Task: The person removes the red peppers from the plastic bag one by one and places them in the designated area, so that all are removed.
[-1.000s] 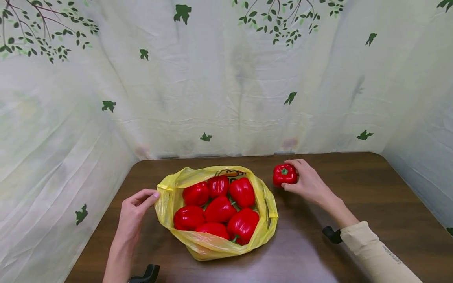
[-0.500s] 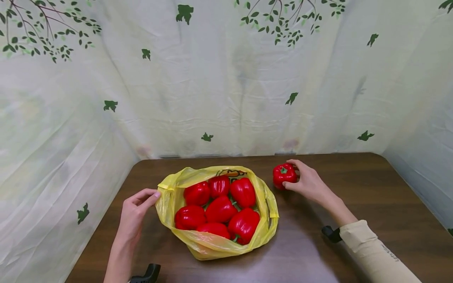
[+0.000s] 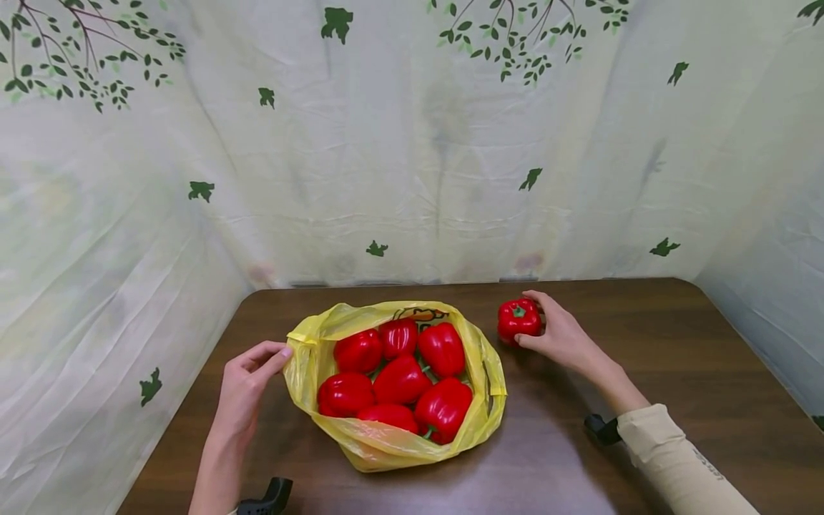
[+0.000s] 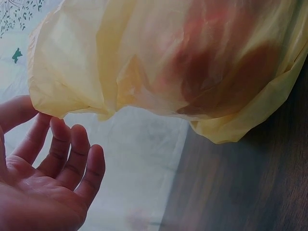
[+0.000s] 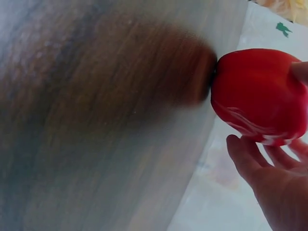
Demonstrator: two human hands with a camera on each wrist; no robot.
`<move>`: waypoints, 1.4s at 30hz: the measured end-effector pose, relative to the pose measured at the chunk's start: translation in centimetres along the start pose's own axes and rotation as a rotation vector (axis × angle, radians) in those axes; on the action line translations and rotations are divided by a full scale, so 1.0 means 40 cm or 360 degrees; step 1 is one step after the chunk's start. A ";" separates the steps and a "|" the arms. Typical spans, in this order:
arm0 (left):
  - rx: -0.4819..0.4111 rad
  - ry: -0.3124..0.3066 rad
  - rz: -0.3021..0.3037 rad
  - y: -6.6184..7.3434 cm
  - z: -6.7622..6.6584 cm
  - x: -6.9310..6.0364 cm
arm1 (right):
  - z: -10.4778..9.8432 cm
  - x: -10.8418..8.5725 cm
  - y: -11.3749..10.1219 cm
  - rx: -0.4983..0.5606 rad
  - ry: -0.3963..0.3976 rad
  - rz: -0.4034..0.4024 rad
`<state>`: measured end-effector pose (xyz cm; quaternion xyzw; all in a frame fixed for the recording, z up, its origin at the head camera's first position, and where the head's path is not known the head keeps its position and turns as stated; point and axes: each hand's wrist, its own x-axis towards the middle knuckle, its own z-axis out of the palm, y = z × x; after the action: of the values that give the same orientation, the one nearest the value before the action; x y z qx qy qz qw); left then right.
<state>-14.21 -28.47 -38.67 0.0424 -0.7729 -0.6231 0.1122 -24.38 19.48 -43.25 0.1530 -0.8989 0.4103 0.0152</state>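
Pepper (image 3: 518,320) sits in the right hand (image 3: 563,335), held by its sides: squeeze softly. The left hand (image 3: 246,380) pinches the yellow bag (image 3: 386,454) by its edge: tug gently.

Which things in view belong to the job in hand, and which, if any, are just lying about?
Job, apparently:
yellow bag, rim pinched by left hand
seven visible peppers inside
red pepper in right hand

Just surroundings:
table
leaf-print backdrop
black wrist gear
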 end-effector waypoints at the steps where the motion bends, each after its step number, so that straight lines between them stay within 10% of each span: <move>1: 0.0005 0.0000 0.0003 0.000 0.000 0.000 | 0.000 0.000 0.000 -0.0004 -0.0003 0.0004; 14: -0.0002 -0.0040 0.0029 -0.007 -0.002 0.001 | -0.011 -0.011 0.014 0.0040 -0.0036 0.0007; 28: 0.0016 -0.0028 0.0002 -0.009 -0.002 0.000 | -0.017 -0.050 -0.049 -0.0138 0.0395 -0.0552; 42: 0.0027 -0.0009 -0.0018 -0.008 0.000 0.002 | 0.035 -0.091 -0.142 -0.0105 0.0252 -0.0908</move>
<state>-14.30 -28.55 -38.97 0.0458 -0.7782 -0.6172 0.1061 -19.15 15.90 -40.57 0.3665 -0.8284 0.3707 0.2050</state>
